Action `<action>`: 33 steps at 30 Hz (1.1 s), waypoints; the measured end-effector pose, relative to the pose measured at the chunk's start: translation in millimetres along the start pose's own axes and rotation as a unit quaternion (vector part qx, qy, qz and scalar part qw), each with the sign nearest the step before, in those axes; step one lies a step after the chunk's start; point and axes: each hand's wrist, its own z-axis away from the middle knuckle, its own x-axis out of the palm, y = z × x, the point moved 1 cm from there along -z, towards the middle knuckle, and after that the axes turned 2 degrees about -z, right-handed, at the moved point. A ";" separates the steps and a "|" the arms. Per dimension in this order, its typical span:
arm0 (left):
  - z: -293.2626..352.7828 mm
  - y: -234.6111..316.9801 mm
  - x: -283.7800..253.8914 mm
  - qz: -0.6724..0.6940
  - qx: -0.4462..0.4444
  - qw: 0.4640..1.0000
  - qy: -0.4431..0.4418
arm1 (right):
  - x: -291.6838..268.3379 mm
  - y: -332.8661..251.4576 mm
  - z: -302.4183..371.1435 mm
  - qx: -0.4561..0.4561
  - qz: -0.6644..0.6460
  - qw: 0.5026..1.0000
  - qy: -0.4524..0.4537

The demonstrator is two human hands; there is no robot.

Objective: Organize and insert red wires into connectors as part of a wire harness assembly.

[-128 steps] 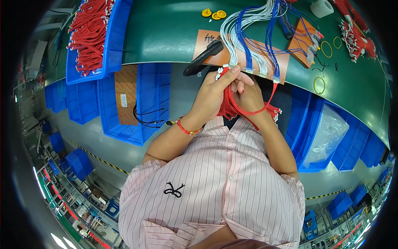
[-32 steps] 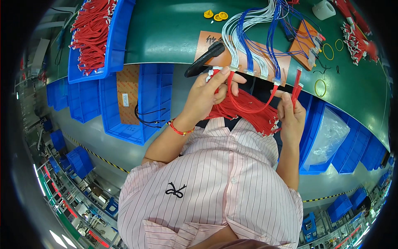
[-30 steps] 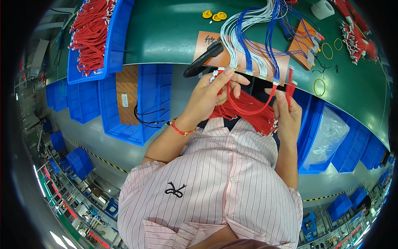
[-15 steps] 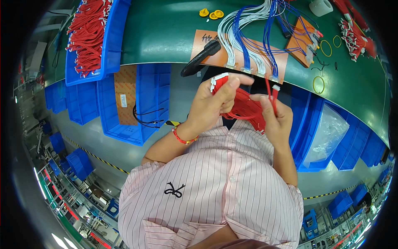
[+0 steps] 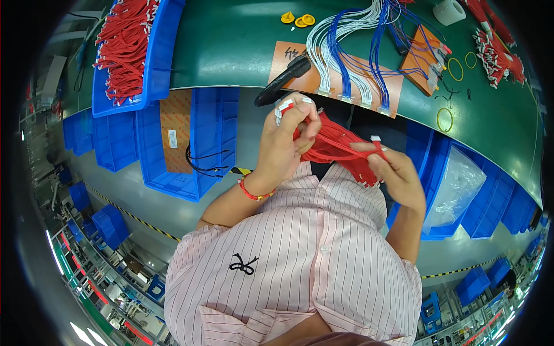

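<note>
My left hand (image 5: 287,135) is closed round the end of a bundle of red wires (image 5: 332,138), with several small white connectors (image 5: 284,108) poking out above its fingers. The bundle droops rightward in front of my shirt, its far end showing more white tips. My right hand (image 5: 398,173) pinches a red wire (image 5: 369,148) whose white connector (image 5: 375,138) sticks up past the fingertips. That wire runs from the bundle. Both hands are in the air just in front of the bench edge.
The green bench (image 5: 225,46) carries white and blue wires (image 5: 346,52) on an orange board (image 5: 283,52), a black-handled tool (image 5: 283,81), yellow caps (image 5: 300,22) and yellow rings (image 5: 444,119). A blue bin (image 5: 156,57) of red wires stands at left. Blue bins (image 5: 216,127) sit below.
My right hand has moved right and down, drawing its wire and connector away from my left hand. The left hand has shifted slightly left, its fingers curled in more, and the bundle has spread out.
</note>
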 end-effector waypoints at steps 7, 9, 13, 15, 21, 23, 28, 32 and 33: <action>-9.4 -13.9 -5.5 -0.131 0.003 0.991 0.037 | -27.1 26.8 9.4 -0.043 -0.307 0.946 0.098; -12.1 -14.8 -4.6 -0.147 0.013 0.988 0.044 | -19.0 23.0 5.1 -0.089 -0.385 0.915 0.085; -14.0 -13.0 -2.1 -0.167 0.018 0.984 0.058 | -0.3 21.5 -5.2 -0.028 -0.272 0.953 0.134; -13.9 -13.3 -2.3 -0.171 0.028 0.983 0.065 | 8.0 22.0 -13.2 -0.015 -0.236 0.958 0.164; -12.3 -20.4 1.7 -0.169 0.081 0.979 0.080 | 15.3 12.6 -24.8 -0.015 -0.175 0.955 0.240; -12.7 -23.0 3.3 -0.151 0.090 0.981 0.087 | 14.6 10.9 -26.1 -0.012 -0.174 0.951 0.256; -11.8 -27.5 6.7 -0.114 0.081 0.985 0.099 | 13.1 11.6 -26.5 -0.007 -0.157 0.953 0.260; -9.8 -27.3 6.0 -0.118 0.082 0.984 0.102 | 13.8 9.4 -29.7 -0.011 -0.148 0.954 0.260; -10.0 -26.8 5.7 -0.119 0.081 0.984 0.101 | 12.7 9.0 -29.4 -0.005 -0.157 0.954 0.254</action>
